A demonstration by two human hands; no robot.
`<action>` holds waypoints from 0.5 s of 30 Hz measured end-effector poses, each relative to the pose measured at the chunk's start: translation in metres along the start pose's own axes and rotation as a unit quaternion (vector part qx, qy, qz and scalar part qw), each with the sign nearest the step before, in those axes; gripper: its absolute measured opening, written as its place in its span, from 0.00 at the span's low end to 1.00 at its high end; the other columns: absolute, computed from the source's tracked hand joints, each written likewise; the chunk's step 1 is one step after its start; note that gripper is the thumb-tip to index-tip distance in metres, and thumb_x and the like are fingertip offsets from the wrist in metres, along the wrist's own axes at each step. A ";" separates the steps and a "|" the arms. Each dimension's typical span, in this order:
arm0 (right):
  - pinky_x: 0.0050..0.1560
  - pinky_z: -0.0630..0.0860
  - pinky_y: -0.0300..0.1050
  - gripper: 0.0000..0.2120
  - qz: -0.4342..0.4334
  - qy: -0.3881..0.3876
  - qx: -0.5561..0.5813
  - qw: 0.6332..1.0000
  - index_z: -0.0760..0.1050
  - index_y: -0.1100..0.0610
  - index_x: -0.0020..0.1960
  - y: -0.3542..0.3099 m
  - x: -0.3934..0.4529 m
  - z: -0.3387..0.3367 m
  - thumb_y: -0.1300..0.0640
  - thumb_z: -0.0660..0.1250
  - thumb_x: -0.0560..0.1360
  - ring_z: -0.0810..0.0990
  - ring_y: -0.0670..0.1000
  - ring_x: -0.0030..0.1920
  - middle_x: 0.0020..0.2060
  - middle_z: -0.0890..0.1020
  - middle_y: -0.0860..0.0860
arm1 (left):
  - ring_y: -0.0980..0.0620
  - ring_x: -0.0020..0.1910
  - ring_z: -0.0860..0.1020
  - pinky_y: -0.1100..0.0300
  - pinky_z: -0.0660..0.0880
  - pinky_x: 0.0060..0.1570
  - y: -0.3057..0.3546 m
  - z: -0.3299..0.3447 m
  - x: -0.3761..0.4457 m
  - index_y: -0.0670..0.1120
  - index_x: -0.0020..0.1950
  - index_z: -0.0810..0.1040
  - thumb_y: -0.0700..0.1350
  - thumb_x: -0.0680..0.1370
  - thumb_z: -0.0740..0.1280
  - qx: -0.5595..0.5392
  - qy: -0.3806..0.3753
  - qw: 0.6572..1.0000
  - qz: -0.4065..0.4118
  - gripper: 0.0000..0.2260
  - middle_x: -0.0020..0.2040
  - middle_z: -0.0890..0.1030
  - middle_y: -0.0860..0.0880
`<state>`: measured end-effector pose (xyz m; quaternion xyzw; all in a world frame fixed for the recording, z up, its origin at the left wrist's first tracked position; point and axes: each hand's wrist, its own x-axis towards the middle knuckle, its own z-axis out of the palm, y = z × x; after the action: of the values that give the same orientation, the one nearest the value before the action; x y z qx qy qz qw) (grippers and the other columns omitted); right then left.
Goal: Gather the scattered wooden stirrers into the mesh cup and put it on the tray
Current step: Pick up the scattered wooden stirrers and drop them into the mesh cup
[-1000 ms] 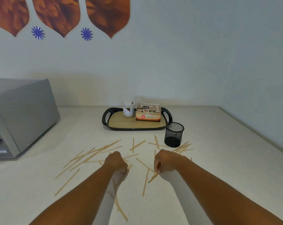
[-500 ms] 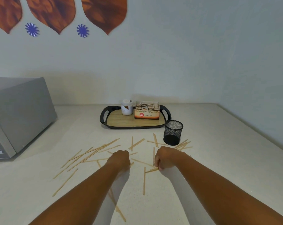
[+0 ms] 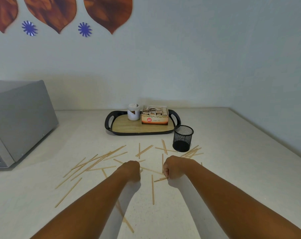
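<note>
Wooden stirrers [image 3: 101, 158] lie scattered across the pale counter [image 3: 232, 169]. Left hand [image 3: 131, 170] is fisted, empty as far as shows; right hand [image 3: 172, 168] curls on a stirrer. Beyond, the empty mesh cup [image 3: 183, 138] stands just beside the tray [image 3: 110, 130].

Pale tan stirrers [image 3: 98, 159] on speckled off-white surface [image 3: 232, 169]. Black mesh cup [image 3: 183, 138]. Black-rimmed tray [image 3: 110, 129], wood-grain base. Grey microwave [image 3: 22, 118] far left.

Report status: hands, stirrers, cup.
Left hand fisted; right hand fisted over a stirrer end, grip unclear. Stirrers scattered on counter. Mesh cup upright beside tray, way clear.
</note>
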<state>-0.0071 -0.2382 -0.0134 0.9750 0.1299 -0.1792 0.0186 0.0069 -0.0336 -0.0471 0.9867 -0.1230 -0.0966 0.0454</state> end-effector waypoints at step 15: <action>0.39 0.71 0.40 0.12 -0.003 -0.011 0.034 0.999 0.79 0.59 0.51 -0.003 -0.007 0.006 0.60 0.70 0.68 0.77 0.50 0.44 0.51 0.81 0.53 | 0.52 0.48 0.77 0.62 0.69 0.44 -0.006 -0.013 0.004 0.48 0.60 0.77 0.45 0.80 0.68 -0.169 0.065 0.984 -0.003 0.10 0.56 0.82 0.47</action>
<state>-0.0160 -0.2377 -0.0170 0.9726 0.1263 -0.1945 -0.0140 0.0145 -0.0277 -0.0361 0.9695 -0.0983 -0.0516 0.2187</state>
